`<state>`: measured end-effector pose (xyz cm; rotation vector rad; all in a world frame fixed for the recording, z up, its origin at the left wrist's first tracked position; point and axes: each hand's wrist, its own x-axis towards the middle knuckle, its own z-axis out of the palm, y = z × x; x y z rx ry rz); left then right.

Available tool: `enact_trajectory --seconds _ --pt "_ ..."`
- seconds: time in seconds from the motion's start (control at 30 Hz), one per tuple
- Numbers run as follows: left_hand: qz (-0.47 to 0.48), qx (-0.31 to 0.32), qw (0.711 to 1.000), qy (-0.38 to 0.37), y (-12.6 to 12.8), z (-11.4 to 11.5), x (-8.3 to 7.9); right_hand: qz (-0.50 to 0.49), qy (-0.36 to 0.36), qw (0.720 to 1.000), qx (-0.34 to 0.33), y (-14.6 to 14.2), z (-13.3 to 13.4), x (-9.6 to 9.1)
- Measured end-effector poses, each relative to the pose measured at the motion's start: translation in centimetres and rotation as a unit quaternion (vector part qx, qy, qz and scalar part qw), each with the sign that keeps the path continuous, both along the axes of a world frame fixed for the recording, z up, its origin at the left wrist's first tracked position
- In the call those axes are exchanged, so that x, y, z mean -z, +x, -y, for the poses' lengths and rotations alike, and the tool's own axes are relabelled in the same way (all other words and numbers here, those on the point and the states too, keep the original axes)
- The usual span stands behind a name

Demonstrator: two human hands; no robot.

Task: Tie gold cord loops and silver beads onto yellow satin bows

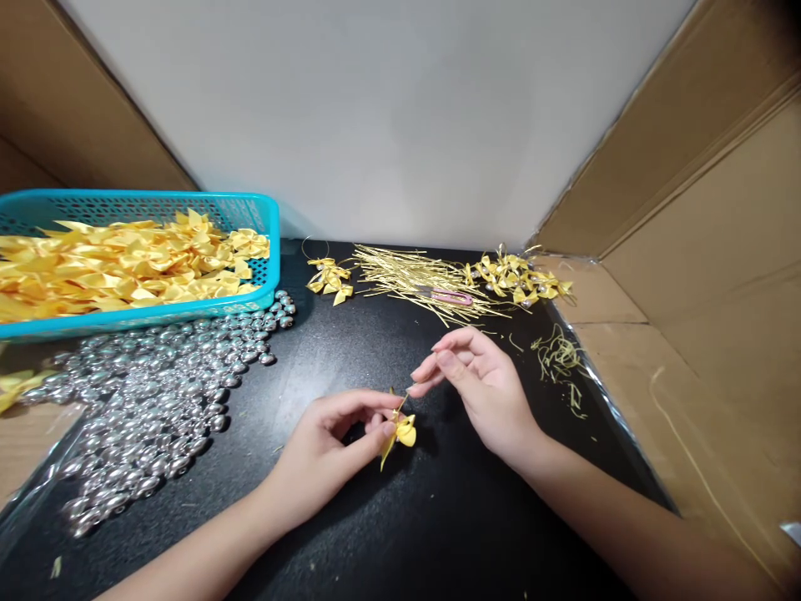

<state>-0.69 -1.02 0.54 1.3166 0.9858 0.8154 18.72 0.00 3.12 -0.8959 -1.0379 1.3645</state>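
Near the middle of the black work surface, my left hand (338,442) pinches a yellow ribbon bow (405,430) between thumb and fingers. A short gold tie (402,402) sticks up from the bow toward the right. My right hand (481,388) is just to the right and above, its fingers loosely curved and the thumb apart from the lower fingertips. Those fingertips are at the free end of the tie; whether they touch it I cannot tell. Part of the bow is hidden behind my left thumb.
A blue basket (274,250) of yellow bows stands at left, with silver beads (156,401) spread before it. At the back lie gold ties (406,280), a pink-handled tool (451,296), beaded bows (516,280) and a smaller bow group (329,277). Trimmed scraps (556,355) lie right. Cardboard walls (707,200) flank the surface.
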Motion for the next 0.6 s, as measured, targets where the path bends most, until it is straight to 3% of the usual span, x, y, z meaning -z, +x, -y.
enact_trajectory --seconds 0.3,0.6 --pt "0.024 0.018 0.998 -0.059 0.34 0.13 -0.25 0.018 -0.007 1.000 0.008 -0.27 0.08 0.03" --pt "0.022 0.041 0.997 -0.061 0.11 0.27 0.20 0.023 0.001 0.999 0.023 -0.12 -0.05 0.19"
